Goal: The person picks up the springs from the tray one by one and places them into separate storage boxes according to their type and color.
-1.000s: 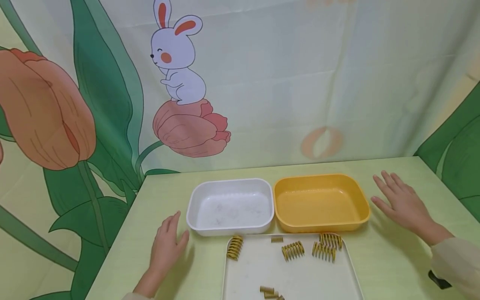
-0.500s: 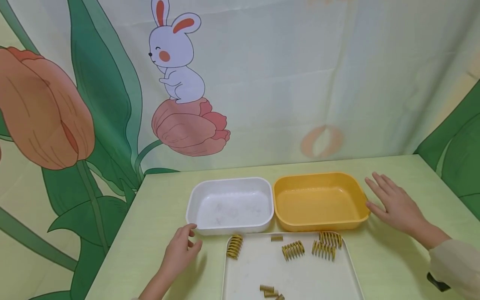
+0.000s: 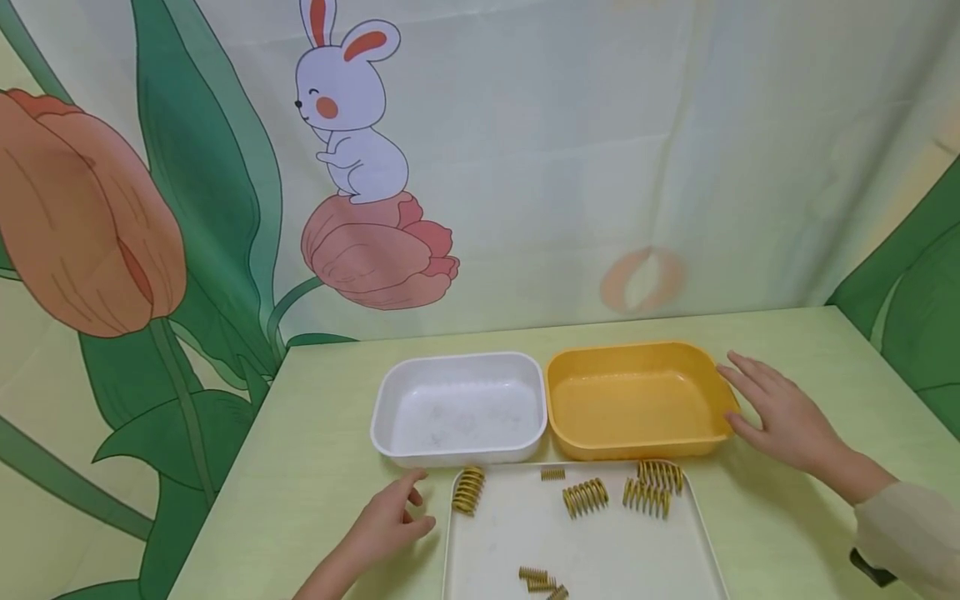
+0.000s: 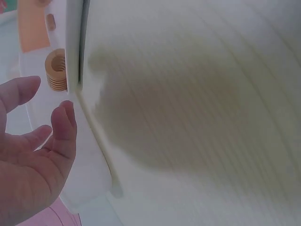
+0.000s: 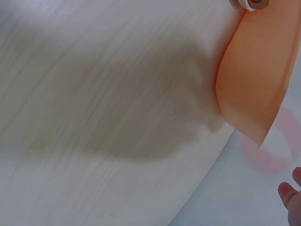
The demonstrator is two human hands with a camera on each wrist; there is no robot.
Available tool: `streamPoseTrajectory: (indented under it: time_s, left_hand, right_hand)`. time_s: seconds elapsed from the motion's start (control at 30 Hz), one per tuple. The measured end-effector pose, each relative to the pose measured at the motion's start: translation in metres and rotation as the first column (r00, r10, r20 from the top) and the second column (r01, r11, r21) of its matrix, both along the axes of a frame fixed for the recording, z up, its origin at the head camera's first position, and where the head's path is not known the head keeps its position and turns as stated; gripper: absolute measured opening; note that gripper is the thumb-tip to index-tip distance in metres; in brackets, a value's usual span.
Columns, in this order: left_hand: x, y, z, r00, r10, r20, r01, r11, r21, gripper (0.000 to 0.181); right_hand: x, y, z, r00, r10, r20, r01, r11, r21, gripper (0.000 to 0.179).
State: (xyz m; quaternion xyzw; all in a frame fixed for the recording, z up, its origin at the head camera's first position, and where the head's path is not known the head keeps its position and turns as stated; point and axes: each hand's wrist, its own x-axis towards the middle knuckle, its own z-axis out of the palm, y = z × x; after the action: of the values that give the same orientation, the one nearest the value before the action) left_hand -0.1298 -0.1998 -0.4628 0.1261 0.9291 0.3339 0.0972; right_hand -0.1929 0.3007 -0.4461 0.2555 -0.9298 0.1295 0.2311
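Note:
My left hand (image 3: 386,521) hovers left of the white tray, thumb and fingers spread apart with nothing between them. Nearest to it is a large gold coil spring (image 3: 468,491) in the tray's back left corner, also seen as a coil spring (image 4: 56,70) just past the fingertips in the left wrist view. My right hand (image 3: 783,417) is held above the table beside the yellow bin (image 3: 637,454), its fingers loosely extended and holding nothing. In the right wrist view only fingertips (image 5: 286,192) show at the lower right edge.
The white tray (image 3: 585,550) also bears large springs (image 3: 586,497) toward the back right, a small spring (image 3: 552,474) at the back edge and several small springs (image 3: 533,574) near the front. Behind it stand a white bin (image 3: 459,458) and the yellow one, side by side against each other.
My left hand has moved right and toward me, from beside the white bin to the tray's left edge. My right hand has shifted left, closer to the yellow bin.

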Motion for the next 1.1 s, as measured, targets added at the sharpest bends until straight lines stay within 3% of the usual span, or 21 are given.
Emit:
streamPoseTrajectory:
  time_s: [0.57,1.1]
  left_hand:
    - [0.007,0.015,-0.008,0.997,-0.063,0.045,0.061,0.997,0.040,0.066]
    - [0.010,0.020,-0.014,0.997,-0.049,0.062,0.047,0.998,0.037,0.066]
  right_hand:
    - [0.013,-0.019,0.005,0.998,0.039,-0.040,-0.039,0.999,0.000,0.055]
    - [0.024,-0.040,0.004,0.992,0.119,-0.030,-0.118,0.993,0.021,0.042]
